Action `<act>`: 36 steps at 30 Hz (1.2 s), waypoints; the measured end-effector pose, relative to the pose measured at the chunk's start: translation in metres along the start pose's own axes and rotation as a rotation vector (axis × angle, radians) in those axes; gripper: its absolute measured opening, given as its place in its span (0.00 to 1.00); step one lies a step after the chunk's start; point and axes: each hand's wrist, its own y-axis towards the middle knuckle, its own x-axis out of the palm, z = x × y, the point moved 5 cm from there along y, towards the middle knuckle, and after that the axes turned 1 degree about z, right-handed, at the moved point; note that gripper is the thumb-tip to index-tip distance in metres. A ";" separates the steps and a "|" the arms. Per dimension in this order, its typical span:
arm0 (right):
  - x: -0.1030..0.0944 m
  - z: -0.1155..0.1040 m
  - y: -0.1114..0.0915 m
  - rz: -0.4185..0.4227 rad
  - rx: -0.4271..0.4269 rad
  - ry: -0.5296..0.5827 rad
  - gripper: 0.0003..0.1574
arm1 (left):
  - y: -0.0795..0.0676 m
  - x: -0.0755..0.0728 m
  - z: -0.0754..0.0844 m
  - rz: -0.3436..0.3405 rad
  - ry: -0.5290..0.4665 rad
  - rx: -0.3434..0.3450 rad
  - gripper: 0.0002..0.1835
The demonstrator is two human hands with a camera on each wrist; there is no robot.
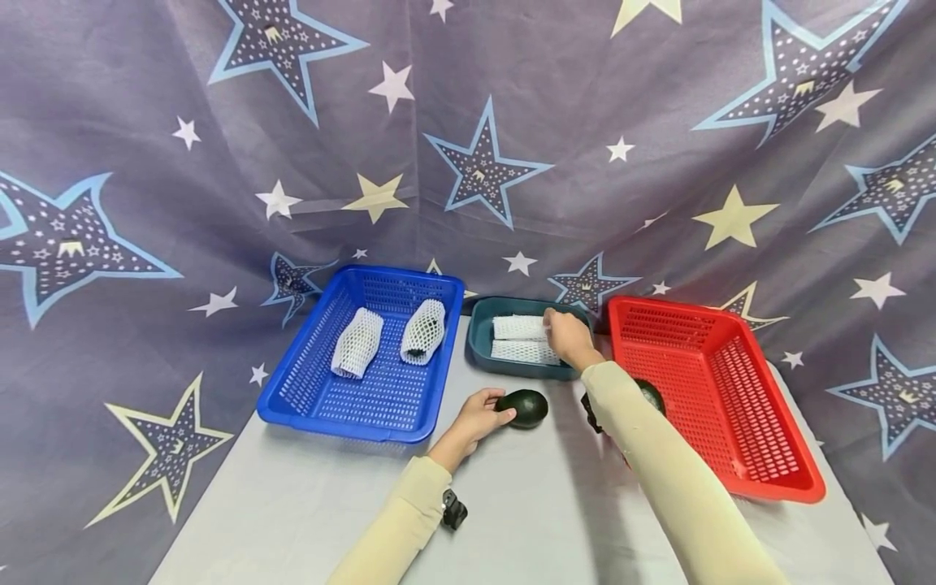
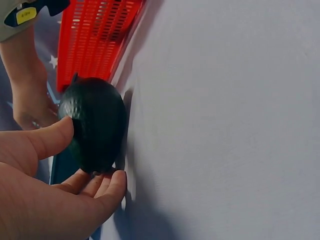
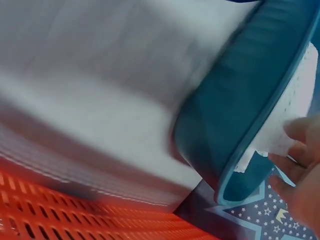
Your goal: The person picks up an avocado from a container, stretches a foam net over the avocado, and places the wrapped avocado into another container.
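My left hand point(image 1: 477, 421) grips a dark green avocado point(image 1: 526, 408) over the white table, in front of the teal tray. In the left wrist view the thumb lies against the avocado's point(image 2: 95, 125) side, and the fingers curl at its lower end. Over the right end of the teal tray point(image 1: 504, 367), my right hand point(image 1: 570, 337) pinches the end of a white foam net sleeve point(image 1: 519, 327). A second foam net sleeve point(image 1: 522, 352) lies alongside it in the tray. Seen from the right wrist, fingers point(image 3: 297, 131) meet the white foam point(image 3: 280, 125) above the tray's rim.
At the left, a blue basket point(image 1: 292, 406) holds two items in white foam nets point(image 1: 358, 343), one with a dark end showing. A red basket point(image 1: 797, 487) stands at the right; another dark green avocado point(image 1: 651, 396) there is partly hidden by my right sleeve. A star-patterned curtain point(image 1: 468, 49) hangs behind.
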 end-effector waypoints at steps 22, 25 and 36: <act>-0.072 0.002 -0.058 0.160 0.324 1.253 0.23 | -0.001 -0.006 0.033 0.122 -0.047 0.067 0.27; -0.073 -0.004 -0.074 0.110 0.312 1.333 0.26 | -0.004 -0.003 0.055 0.118 -0.101 0.141 0.26; -0.049 -0.024 -0.122 0.028 0.237 1.415 0.30 | -0.012 0.014 0.093 -0.033 -0.313 0.201 0.24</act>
